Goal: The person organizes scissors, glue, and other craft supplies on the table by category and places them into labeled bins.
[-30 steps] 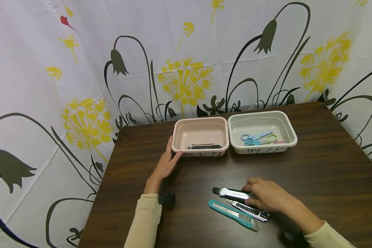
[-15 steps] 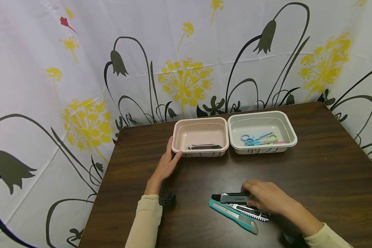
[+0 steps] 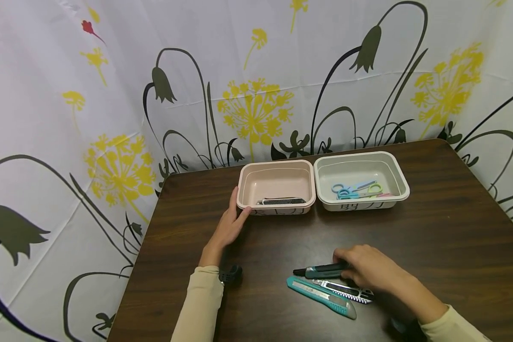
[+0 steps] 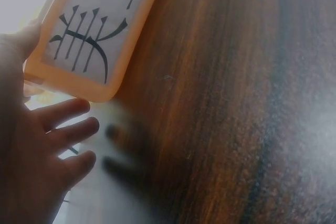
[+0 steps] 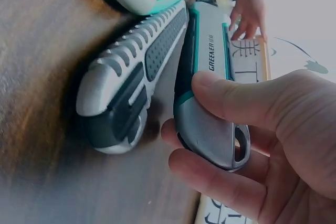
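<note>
In the head view, my left hand [image 3: 227, 227] touches the front-left corner of a pink plastic bin [image 3: 277, 178]. Its fingers look straight and spread in the left wrist view, beside the bin's paper label [image 4: 86, 38]. My right hand [image 3: 374, 268] pinches a grey-and-teal utility knife [image 5: 210, 108] by its rear end, thumb on one side and fingers on the other. Close beside it lie a silver-and-black utility knife [image 3: 345, 290] and a teal utility knife [image 3: 321, 297]. Another black-and-silver cutter [image 3: 282, 201] rests inside the pink bin.
A grey-white bin [image 3: 393, 173] stands against the pink bin's right side, with several scissors [image 3: 348, 194] inside. Both bins sit near the back edge of the dark wooden table [image 3: 449, 218]. A flowered curtain [image 3: 256, 57] hangs behind.
The grey-and-teal utility knife has rolled about its length in my right hand, showing a darker side. It stays close to the same spot. My left hand has not visibly moved.
</note>
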